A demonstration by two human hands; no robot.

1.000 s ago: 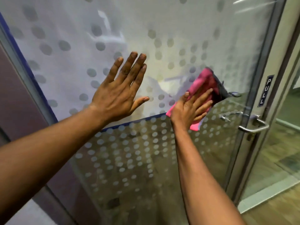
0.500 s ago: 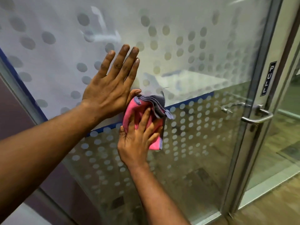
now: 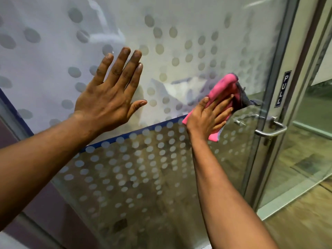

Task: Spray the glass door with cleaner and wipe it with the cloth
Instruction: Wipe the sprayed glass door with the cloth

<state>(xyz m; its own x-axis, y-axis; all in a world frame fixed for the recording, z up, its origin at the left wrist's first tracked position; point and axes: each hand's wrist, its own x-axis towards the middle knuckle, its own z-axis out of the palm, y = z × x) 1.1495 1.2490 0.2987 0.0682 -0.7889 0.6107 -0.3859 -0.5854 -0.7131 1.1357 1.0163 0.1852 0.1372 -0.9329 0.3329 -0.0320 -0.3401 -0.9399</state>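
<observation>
**Two hands flat on a dotted glass door, cloth under the right**

Two bare forearms reach in from the bottom edge, both cut off by the frame. The left hand [image 3: 109, 97] lies flat on the glass door [image 3: 179, 42], fingers straight and close together, thumb spread out to the side, holding nothing. The right hand [image 3: 209, 119] presses a pink cloth [image 3: 221, 88] against the pane, fingers fanned slightly over it; the cloth is bunched, with a dark grey edge trailing toward the right, just beside the door's metal frame.

The glass carries a frosted white band across its upper part, patterned with grey dots, bounded below by a thin blue stripe [image 3: 125, 136]. Under the stripe the pane is clear with pale dots, and a brownish floor shows through it, blurred.

To the right, a steel handle [image 3: 271, 131] sits on the frame, with a small dark sign reading PULL [image 3: 283, 88] above it. Past the door, a wooden floor [image 3: 305, 221] and a further glass panel appear. Shapes behind the frosted band are too hazy to identify. No cleaner bottle can be made out.
</observation>
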